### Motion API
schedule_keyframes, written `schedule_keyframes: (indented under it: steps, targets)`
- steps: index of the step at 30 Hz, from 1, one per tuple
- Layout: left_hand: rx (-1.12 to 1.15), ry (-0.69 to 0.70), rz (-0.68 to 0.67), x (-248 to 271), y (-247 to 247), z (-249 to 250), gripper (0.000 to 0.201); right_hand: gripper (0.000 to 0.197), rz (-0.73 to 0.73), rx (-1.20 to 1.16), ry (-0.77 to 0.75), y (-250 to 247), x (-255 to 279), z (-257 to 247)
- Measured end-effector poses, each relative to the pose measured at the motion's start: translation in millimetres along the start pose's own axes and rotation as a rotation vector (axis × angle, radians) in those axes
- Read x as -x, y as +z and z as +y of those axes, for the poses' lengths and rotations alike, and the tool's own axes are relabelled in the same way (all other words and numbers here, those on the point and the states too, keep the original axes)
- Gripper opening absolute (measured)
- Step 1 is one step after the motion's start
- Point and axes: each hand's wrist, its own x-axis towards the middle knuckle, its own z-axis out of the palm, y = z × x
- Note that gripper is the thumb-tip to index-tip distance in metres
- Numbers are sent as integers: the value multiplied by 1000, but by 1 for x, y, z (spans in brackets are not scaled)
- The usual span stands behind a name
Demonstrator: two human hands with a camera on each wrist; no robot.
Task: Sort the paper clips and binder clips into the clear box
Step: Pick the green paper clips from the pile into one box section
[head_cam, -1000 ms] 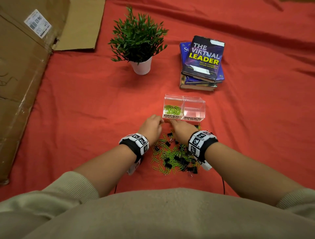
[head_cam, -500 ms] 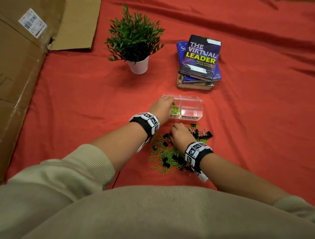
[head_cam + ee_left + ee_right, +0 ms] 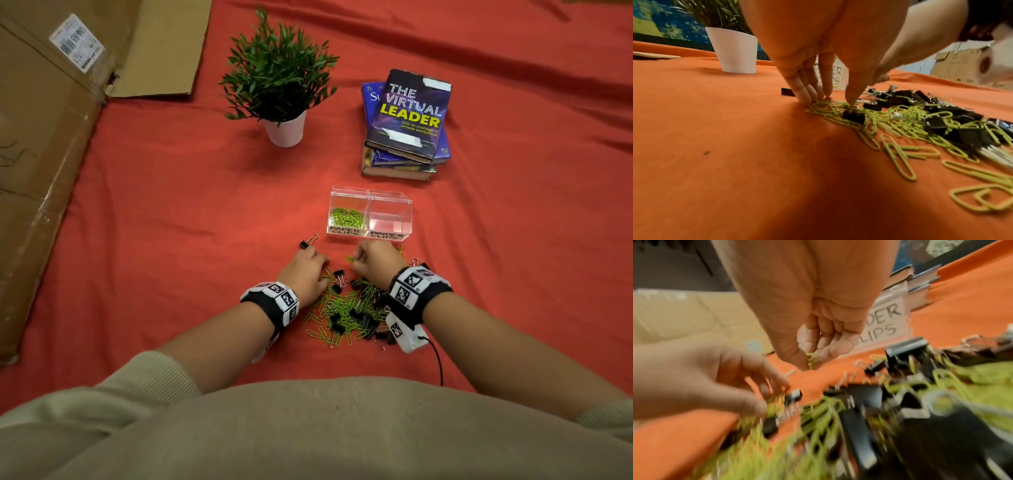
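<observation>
A: What's in the clear box point(image 3: 370, 202)?

B: Two compartments, labelled "PAPER CLIPS" and "BINDER CLIPS". A small heap of green paper clips lies in the first; I see no clips in the second.

A: And the rest?

B: The mixed pile point(image 3: 349, 308) of green paper clips and black binder clips lies on the red cloth point(image 3: 171, 205) just in front of the box, too tangled to count. One lone binder clip point(image 3: 307, 242) lies in front of the box's left corner, apart from the pile.

A: My hands?

B: Your left hand point(image 3: 303, 274) reaches down in front of the box, its straight fingers point(image 3: 807, 95) together and tips touching the pile's edge, thumb on a binder clip. Your right hand point(image 3: 375, 262), just in front of the box, has curled fingers point(image 3: 838, 345) pinching a green paper clip point(image 3: 812, 360).

A: Behind the box?

B: Three stacked books point(image 3: 407, 123), the top one reading "THE VIRTUAL LEADER", and one potted plant point(image 3: 281, 85) in a white pot, left of the books.
</observation>
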Motion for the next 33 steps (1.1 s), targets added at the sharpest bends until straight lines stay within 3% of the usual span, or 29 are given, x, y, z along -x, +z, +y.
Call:
schedule_keyframes:
  steps: [4, 9, 12, 16, 19, 22, 24, 30, 33]
  targets:
    - [-31, 49, 1, 1, 4, 1, 50, 5, 127, -75, -61, -30, -12, -13]
    - [-58, 101, 15, 1, 6, 3, 36, 9, 233, -7, -54, -53, -36, -27]
    - [-138, 123, 23, 0, 9, 3, 25, 16, 228, 78, -53, -53, -42, -26]
    - [-196, 131, 24, 0, 12, 3, 13, 25, 332, 177, -164, -32, -25, -20]
    - [-160, 103, 22, -1, 13, 3, 15, 20, 211, 196, -228, 1, -8, -13]
    - [-136, 90, 14, -1, 11, 7, 17, 21, 24, 220, -201, 28, 4, -7]
    - [-145, 71, 4, -1, 10, 10, 16, 23, -28, 223, -165, 35, 8, -2]
    - [-196, 47, 9, -4, 12, 12, 15, 18, 175, 141, -121, 29, 13, 12]
    - [-193, 38, -10, -3, 11, 10, 19, 19, 94, 182, -239, 37, 24, 5]
